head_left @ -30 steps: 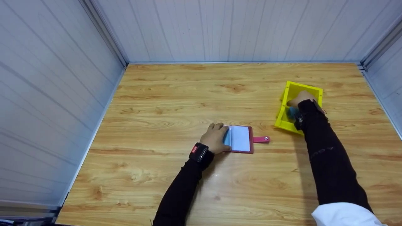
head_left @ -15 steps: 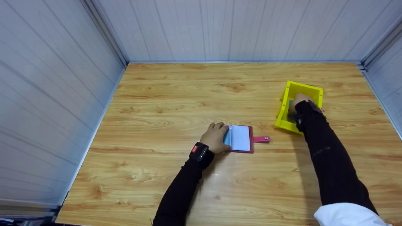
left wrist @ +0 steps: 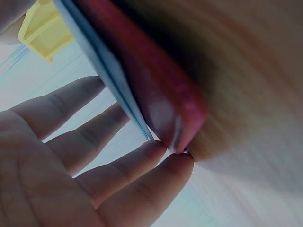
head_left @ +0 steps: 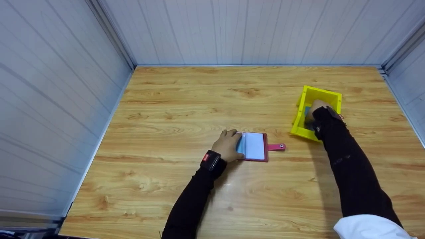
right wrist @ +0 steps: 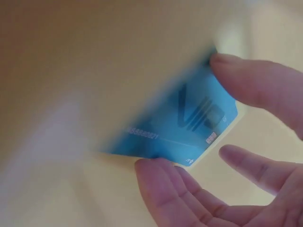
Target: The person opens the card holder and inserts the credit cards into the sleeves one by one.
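Note:
An open card holder (head_left: 255,146) with a red cover and clear sleeves lies on the wooden table. My left hand (head_left: 226,146) holds its left side, thumb at the near edge and fingers at the far edge. In the left wrist view, fingertips (left wrist: 182,163) touch the red cover and the sleeve edges. My right hand (head_left: 318,105) reaches down inside a yellow bin (head_left: 300,116). There it grips a blue VIP card (right wrist: 194,123) by its edges, with the thumb on one side and fingers on the other. A blurred shape hides part of the card.
The pink snap strap (head_left: 276,147) of the holder points right, toward the bin. White panel walls (head_left: 212,33) stand along the back and both sides of the wooden table (head_left: 159,99).
My right hand has moved slightly deeper and nearer in the bin, covering more of the blue thing seen there earlier. My left hand and the card holder stay in place.

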Tool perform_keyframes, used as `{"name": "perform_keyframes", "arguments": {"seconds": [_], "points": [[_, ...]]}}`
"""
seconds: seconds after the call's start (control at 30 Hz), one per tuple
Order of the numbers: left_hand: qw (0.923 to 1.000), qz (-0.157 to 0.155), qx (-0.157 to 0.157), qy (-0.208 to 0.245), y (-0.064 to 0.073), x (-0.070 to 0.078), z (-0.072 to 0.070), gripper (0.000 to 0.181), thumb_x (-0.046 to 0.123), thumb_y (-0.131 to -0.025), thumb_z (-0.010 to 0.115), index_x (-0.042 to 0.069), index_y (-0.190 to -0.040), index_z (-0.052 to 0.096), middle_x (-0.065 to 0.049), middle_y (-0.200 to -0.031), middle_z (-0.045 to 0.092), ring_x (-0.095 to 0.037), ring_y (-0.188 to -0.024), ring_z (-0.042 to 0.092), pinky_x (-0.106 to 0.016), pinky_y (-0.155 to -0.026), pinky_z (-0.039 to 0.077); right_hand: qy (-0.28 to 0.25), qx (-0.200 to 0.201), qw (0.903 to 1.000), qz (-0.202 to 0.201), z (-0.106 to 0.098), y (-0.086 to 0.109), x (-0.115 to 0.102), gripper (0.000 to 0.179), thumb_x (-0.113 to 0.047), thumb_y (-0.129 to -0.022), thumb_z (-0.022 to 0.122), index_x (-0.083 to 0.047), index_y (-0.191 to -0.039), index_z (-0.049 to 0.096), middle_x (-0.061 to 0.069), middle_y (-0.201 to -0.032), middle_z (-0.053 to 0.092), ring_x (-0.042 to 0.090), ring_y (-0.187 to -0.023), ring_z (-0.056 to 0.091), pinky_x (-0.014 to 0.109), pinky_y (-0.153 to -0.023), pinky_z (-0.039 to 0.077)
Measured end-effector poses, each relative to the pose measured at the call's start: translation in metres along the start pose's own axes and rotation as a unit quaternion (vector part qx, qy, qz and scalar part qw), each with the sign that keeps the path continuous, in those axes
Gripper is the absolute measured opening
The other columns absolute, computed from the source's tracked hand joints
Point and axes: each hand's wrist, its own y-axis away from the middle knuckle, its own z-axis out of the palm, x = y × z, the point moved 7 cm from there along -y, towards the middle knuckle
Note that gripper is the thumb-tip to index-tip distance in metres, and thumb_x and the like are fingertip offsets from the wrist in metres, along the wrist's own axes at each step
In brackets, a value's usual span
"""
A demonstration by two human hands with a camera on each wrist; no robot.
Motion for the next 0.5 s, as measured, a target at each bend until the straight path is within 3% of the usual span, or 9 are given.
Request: {"name": "perform_keyframes", "arguments": {"seconds": [0.5], "points": [[1.0,0.002,-0.002,-0.003,-0.0008,-0.0003,0.0005,0.082,0.037,-0.077,0.08,0.014,-0.147,0.044,-0.01,-0.154,0.041,-0.039,-0.145,0.031,-0.047,-0.115,0.035,-0.072,-0.045,0.9955,0.041,0.0077,-0.0011,0.0023,0.041,-0.013,-0.082,0.07,0.008,-0.115,0.056,0.018,-0.105,0.052,0.031,-0.09,0.051,0.032,-0.067,0.05]]}}
